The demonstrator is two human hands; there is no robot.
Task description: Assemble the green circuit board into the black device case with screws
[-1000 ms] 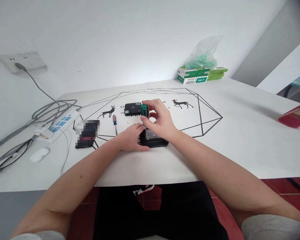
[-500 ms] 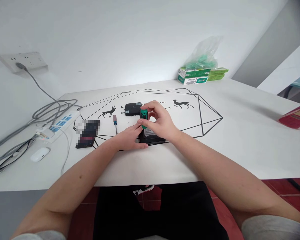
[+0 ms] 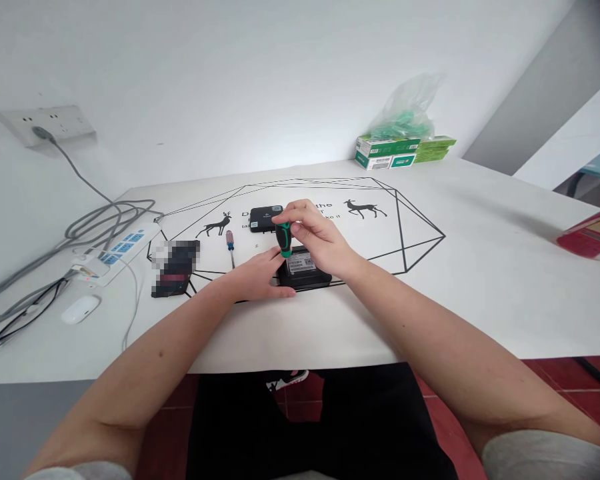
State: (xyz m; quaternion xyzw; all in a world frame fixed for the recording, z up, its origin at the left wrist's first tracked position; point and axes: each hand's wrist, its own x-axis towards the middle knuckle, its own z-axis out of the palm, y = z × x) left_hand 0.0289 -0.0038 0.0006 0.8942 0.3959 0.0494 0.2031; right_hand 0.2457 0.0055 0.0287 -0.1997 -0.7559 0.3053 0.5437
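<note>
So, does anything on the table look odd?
Nothing looks spilled or broken. Only some tiny specks lie right of the pink-and-blue screwdriver, too small to identify; they look stray. Blocky patches on the dark item look like pixelation, not damage.

A head-worn camera looks forward and down from above and behind the right hand's [image 3: 316,237] grip on a green-and-black screwdriver [image 3: 283,238], set back enough to frame both forearms [image 3: 177,337] nearer than the grip, the tabletop [image 3: 485,280] around it and the wall [image 3: 230,87] beyond.
</note>
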